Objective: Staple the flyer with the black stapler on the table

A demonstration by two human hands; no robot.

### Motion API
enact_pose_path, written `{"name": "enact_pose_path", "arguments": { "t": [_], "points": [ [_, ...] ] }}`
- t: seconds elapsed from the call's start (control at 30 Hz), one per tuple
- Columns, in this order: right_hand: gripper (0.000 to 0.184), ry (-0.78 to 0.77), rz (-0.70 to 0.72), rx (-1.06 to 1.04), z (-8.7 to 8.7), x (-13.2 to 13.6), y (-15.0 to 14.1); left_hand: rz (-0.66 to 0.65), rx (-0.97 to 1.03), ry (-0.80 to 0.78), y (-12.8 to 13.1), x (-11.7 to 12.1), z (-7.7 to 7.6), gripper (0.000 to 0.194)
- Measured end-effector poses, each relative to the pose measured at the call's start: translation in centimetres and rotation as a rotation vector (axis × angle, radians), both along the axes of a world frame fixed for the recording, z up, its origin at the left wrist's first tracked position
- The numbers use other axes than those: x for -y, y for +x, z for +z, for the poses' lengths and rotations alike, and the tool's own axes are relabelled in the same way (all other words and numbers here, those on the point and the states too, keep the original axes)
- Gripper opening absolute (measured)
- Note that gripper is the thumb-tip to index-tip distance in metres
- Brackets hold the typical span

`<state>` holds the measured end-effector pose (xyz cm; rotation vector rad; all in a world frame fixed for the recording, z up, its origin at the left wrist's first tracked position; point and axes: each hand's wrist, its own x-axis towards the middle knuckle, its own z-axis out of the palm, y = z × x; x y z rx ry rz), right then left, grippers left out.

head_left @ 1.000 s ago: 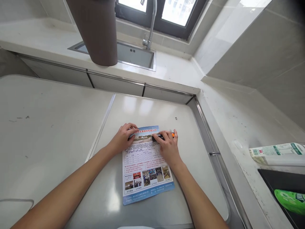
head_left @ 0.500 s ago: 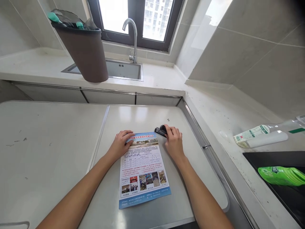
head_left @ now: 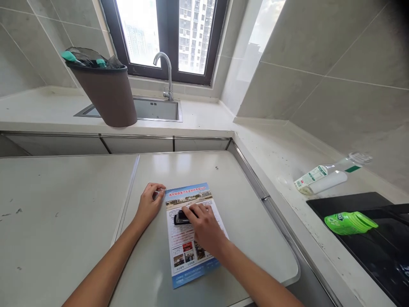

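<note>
left hand (head_left: pixel 150 202) — bare | right hand (head_left: pixel 204 224) — bare | forearms (head_left: pixel 110 260): slender, bare, apparently up to frame edge

The flyer (head_left: pixel 179 243) is smooth printed paper; the black tool (head_left: pixel 180 218) on it looks like glossy plastic. The pale tabletop (head_left: pixel 252 230) is smooth and shiny, scuffed at left. On the far side, the bin (head_left: pixel 105 96) is matt plastic, the faucet (head_left: pixel 169 76) polished metal, the sink (head_left: pixel 159 112) duller metal. At right, the bottle (head_left: pixel 315 175) is transparent and smooth.
</note>
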<state>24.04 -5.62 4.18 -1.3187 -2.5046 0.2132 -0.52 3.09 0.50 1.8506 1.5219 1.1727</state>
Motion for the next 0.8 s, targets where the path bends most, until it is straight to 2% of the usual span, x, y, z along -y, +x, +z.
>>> {"name": "enact_pose_path", "arguments": {
  "t": [0.17, 0.27, 0.47, 0.6, 0.7, 0.8],
  "points": [
    [0.076, 0.041, -0.162, -0.055, -1.1, -0.8, 7.4, 0.025, 0.005, -0.026, 0.0, -0.1, 0.0, 0.023],
    [0.07, 0.07, -0.208, -0.057, -1.3, -1.1, 10.6, 0.017, 0.0, -0.026, 0.0, -0.1, 0.0, 0.023],
    [0.061, 0.029, -0.202, -0.079, -1.2, -1.4, 11.9, 0.026, -0.002, -0.024, 0.0, -0.2, 0.0, 0.024],
    [0.053, -0.063, -0.104, -0.112, 0.0, -2.0, 13.1, 0.043, 0.019, -0.06, 0.1, -0.1, 0.1, 0.024],
    [0.044, -0.102, -0.048, -0.193, 1.6, -4.4, 15.0, 0.049, 0.046, -0.082, 0.1, 0.0, 0.3, 0.024],
    [0.029, -0.007, -0.165, -0.373, 1.8, -8.6, 16.3, 0.063, 0.08, -0.076, 0.0, 0.1, 0.4, 0.026]
  ]
}}
